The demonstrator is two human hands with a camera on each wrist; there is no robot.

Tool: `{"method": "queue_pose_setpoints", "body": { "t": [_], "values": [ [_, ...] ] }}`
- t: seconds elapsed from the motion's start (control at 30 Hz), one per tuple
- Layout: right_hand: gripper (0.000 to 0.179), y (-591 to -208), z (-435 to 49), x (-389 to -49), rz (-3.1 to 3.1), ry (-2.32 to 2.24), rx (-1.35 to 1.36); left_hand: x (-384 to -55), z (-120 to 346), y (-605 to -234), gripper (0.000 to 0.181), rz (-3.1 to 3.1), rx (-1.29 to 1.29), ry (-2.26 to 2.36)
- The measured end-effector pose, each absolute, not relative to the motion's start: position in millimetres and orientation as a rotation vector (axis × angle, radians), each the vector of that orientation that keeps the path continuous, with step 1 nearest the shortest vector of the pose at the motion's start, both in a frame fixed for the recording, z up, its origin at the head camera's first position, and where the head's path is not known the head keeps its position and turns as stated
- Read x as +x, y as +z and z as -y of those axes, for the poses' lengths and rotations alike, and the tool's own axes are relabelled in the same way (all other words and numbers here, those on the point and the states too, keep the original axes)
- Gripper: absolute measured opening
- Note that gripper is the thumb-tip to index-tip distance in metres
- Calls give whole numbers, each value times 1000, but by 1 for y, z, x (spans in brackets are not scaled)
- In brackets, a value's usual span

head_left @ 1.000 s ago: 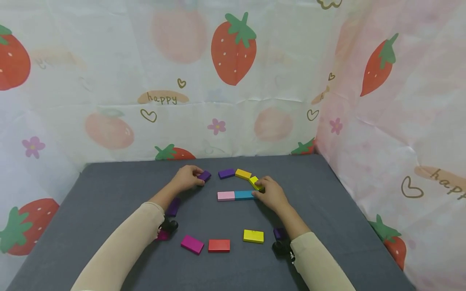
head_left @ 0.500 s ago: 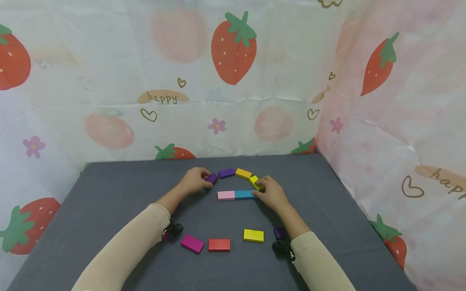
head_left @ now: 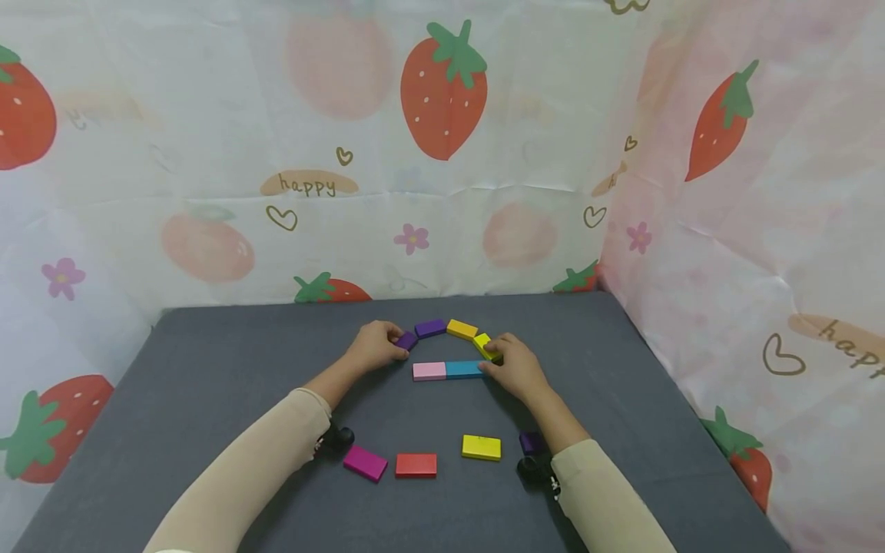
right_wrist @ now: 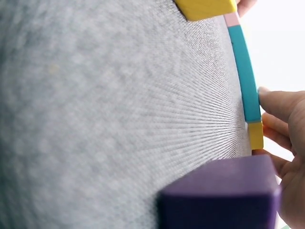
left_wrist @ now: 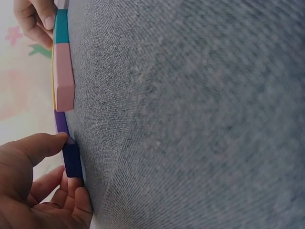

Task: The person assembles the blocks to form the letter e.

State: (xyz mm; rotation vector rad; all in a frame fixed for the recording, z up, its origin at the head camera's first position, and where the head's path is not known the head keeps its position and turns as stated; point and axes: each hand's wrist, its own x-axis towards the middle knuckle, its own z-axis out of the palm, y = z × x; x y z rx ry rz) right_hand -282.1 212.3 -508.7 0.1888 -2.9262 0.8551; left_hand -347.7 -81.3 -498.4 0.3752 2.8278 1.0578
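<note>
My left hand (head_left: 376, 346) pinches a flat purple block (head_left: 406, 341) between thumb and fingers at the left end of a curved row. Against its upper right corner stands another purple block (head_left: 430, 329), followed by an orange-yellow block (head_left: 462, 329) and a bright yellow block (head_left: 482, 344). Curled fingers of my right hand (head_left: 515, 367) hold that bright yellow block, partly covering it. The right thumb touches the end of a blue block (right_wrist: 245, 76). Beside the blue one, a pink block (head_left: 429, 372) continues the straight row below the curve.
Nearer on the grey cloth (head_left: 429, 522) lie a magenta block (head_left: 365, 464), a red block (head_left: 416, 465) and a yellow block (head_left: 481, 447). A dark purple block (head_left: 531, 443) sits close by the right wrist. A strawberry-print curtain (head_left: 442, 230) rises behind the table.
My left hand has slid the purple block rightward up to the other purple block. The left forearm now covers a purple and a magenta block seen earlier. My right hand stays put.
</note>
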Motion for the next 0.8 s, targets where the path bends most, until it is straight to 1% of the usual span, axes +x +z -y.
{"method": "queue_pose_setpoints", "body": {
  "t": [0.6,0.8],
  "values": [
    [43,-507,-212,-281,2935,856,176,-346,79,-498,50,-2836,366,1052],
    [42,-508,-212,-283,2932,849,188,-346,79,-498,49,-2835,362,1056]
  ]
}}
